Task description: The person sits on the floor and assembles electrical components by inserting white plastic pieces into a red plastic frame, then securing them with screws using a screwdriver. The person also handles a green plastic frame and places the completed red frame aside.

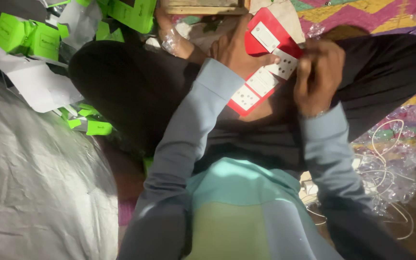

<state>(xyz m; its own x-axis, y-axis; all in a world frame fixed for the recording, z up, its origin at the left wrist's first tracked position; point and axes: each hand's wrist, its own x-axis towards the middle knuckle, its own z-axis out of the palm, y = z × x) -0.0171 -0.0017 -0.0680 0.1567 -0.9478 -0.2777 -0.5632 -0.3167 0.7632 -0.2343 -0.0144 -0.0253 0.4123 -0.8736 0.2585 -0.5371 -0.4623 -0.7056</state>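
The long red cardboard strip with white sticker labels [266,67] slants up-right; left hand [239,50] grips its middle, right hand [318,74] pinches its upper right edge.

Both hands hold a red card [266,62] over the lap: left hand [239,50] at its 9 o'clock edge, right hand [319,77] at 3 o'clock. Green boxes [25,36] lie at 10 o'clock, white cables [386,163] at 4 o'clock.
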